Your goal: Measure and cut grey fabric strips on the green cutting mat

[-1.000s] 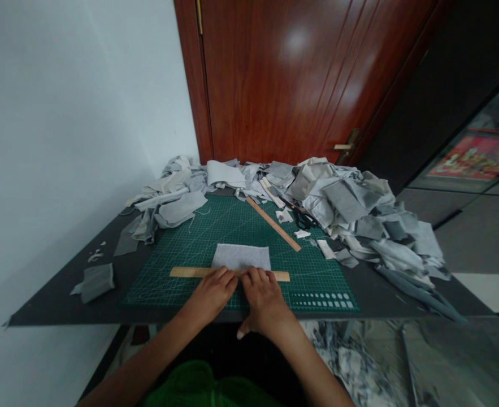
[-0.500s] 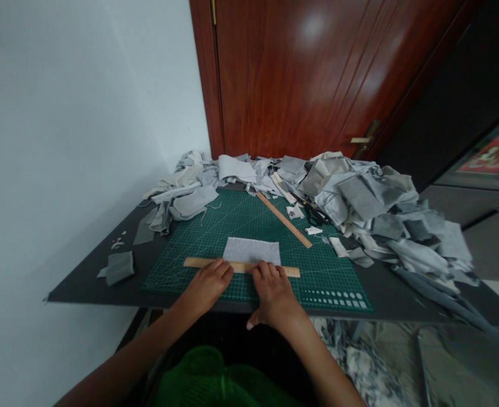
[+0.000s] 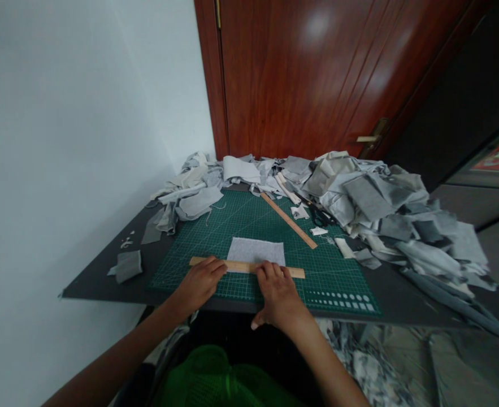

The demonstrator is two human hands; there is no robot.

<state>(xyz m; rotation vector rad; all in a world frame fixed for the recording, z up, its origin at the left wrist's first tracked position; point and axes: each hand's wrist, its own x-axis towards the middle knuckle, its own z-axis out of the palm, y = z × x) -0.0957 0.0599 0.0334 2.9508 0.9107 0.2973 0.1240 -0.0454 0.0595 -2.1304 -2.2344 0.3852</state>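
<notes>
A wooden ruler lies crosswise over the lower part of a light grey cloth rectangle on the green cutting mat. My left hand is closed on the ruler just left of the cloth, fingers bent together. Pressing on the ruler's right half, my right hand has its fingertips over the cloth's lower right part. Its thumb sticks out apart, near the table's front edge. Part of the cloth's lower edge is hidden by the ruler and my right hand.
A second wooden ruler lies slanted on the mat. Black-handled scissors rest by a large heap of grey cloth pieces. Another scrap pile sits back left, and a folded grey piece lies left of the mat.
My left hand has shifted a little left along the ruler, off the cloth's left edge. My right hand stays at its spot on the ruler. The whole view has swung slightly.
</notes>
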